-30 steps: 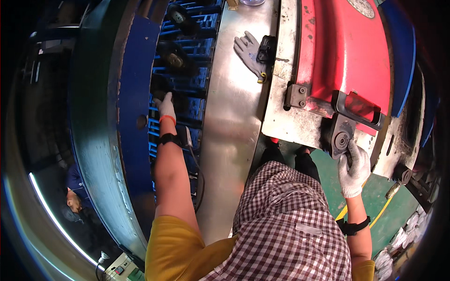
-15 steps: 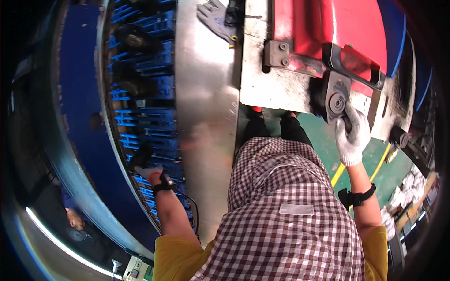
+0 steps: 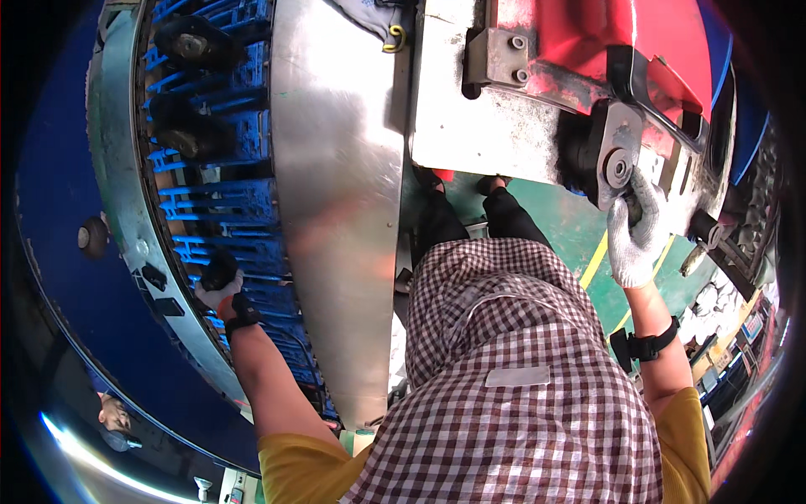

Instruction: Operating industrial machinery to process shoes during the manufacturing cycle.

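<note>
My left hand (image 3: 222, 292), in a pale glove, is closed on a dark rounded piece (image 3: 220, 267) on the blue slatted rack (image 3: 220, 202). Its fingertips are partly hidden. Farther up the rack lie more black rounded pieces (image 3: 195, 44). On the right, my white-gloved right hand (image 3: 636, 235) has its fingers curled against the lower edge of a dark grey plate with a round hub (image 3: 619, 160). The plate is beside the pale machine bed (image 3: 491, 139), below a red cover (image 3: 579, 50). What lies behind the plate is too dark to make out.
A bare metal ledge (image 3: 336, 210) runs between rack and machine. At its far end lies a grey glove (image 3: 374, 18). A bolted metal block (image 3: 499, 59) sits on the machine bed. Another person (image 3: 116, 418) is at the lower left. White bundles (image 3: 714, 307) lie at the right.
The view has shifted, so the rack and ledge appear farther left. My left hand stays at the rack, with the dark piece now clearer. My right hand remains at the plate.
</note>
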Demonstrator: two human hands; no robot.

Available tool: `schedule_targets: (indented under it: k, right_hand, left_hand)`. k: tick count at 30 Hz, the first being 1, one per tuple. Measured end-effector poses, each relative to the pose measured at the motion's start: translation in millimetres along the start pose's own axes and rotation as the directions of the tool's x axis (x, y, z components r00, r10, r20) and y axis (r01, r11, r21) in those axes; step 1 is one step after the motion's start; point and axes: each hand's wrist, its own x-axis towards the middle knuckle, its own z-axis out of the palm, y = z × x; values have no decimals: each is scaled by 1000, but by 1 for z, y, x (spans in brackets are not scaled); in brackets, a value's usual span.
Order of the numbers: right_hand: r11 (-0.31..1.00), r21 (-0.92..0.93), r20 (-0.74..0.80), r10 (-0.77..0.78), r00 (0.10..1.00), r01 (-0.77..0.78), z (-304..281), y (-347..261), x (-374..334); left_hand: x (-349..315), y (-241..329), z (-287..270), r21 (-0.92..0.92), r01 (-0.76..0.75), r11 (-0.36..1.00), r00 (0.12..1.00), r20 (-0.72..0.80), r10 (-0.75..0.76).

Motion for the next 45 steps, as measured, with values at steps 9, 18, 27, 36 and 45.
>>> schedule_targets:
  k: [9,18,27,36,45]
  right_hand:
    - [997,30,-15,65,998,-65,3,-15,7]
    - [968,224,198,72,978,-116,-24,-7,15]
    - [-70,913,360,-322,876,-401,-134,-28,31]
    - [430,860,150,303,941,-276,-228,21,4]
    - [844,213,-292,536,792,-492,-236,130,94]
  left_hand:
    - [-100,-19,-52,-104,329,939,832,503,-236]
    - [-382,-90,11,326,345,880,293,853,-431]
    - [-587,-103,57,525,-99,845,92,851,-518]
    - [-800,-169,126,432,-408,804,-295,771,-565]
    - [-875,-249,153,216,-580,785,-407,758,-509]
